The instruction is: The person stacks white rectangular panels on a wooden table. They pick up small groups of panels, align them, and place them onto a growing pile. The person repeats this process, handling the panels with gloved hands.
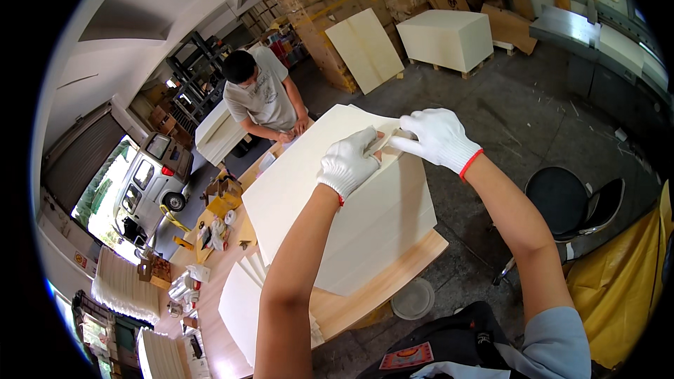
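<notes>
Near the centre of the frame, a tall stack of white sheets (393, 231) standing on a wood-topped table (379, 296), with two gloved hands together at its upper right corner. Left hand (349, 161), white-gloved and red-cuffed, laid knuckles-up on the top of the stack, fingers partly curled toward the corner, with a bare fingertip (380, 135) showing. Right hand (439, 137), also white-gloved and red-cuffed, just beyond the corner, fingers bent and half open, thumb and forefinger reaching in toward the left hand. Both very near the sheet edges; too small and shadowed there to tell whether gripping or only touching.

To the lower left of the stack, several loose white sheets (242, 309), slightly fanned. At upper left, a co-worker in a grey T-shirt (263, 91), head bowed, hands low over the far end of the table. At far left, a silver van (151, 168) by an open doorway. At right, a round black seat (557, 203); at lower right, a yellow sheet of covering (618, 288). At upper right, a white block-shaped stack (439, 38) on a pallet.
</notes>
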A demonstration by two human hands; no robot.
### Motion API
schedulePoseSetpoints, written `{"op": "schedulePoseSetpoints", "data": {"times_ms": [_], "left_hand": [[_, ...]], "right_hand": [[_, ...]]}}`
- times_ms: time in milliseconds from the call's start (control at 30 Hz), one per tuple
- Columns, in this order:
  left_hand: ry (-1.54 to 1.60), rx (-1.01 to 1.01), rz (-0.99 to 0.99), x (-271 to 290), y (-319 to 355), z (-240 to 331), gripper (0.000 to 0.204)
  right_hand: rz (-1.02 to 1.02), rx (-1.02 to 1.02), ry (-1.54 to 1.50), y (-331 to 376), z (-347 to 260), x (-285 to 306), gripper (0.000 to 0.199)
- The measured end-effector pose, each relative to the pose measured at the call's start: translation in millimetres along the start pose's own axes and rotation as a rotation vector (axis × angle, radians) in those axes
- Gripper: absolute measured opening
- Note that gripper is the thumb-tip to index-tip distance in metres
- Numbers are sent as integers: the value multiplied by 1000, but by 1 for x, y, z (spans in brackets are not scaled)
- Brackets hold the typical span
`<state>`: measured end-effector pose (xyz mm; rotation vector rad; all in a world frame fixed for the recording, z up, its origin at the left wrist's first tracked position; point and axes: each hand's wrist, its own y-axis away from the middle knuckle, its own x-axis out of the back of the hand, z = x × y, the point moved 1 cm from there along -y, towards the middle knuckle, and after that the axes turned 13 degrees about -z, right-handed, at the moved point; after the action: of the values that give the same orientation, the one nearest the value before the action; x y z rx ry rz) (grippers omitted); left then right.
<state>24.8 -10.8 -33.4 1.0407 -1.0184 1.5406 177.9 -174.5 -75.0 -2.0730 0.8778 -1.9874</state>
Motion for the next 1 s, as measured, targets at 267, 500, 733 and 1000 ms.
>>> {"op": "schedulePoseSetpoints", "data": {"times_ms": [267,500,733,1000], "left_hand": [[251,-49,-89,0,12,-10,44],[362,49,-159,5,14,5,46],[326,-49,-35,2,16,-4,44],[327,102,-156,9,17,14,40]], "right_hand": [[-84,-394,-833,-7,-23,-9,55],[103,-411,-889,-7,-21,-36,55],[12,-458,-851,-5,-27,-25,56],[55,-427,-814,-4,-23,-35,53]]}}
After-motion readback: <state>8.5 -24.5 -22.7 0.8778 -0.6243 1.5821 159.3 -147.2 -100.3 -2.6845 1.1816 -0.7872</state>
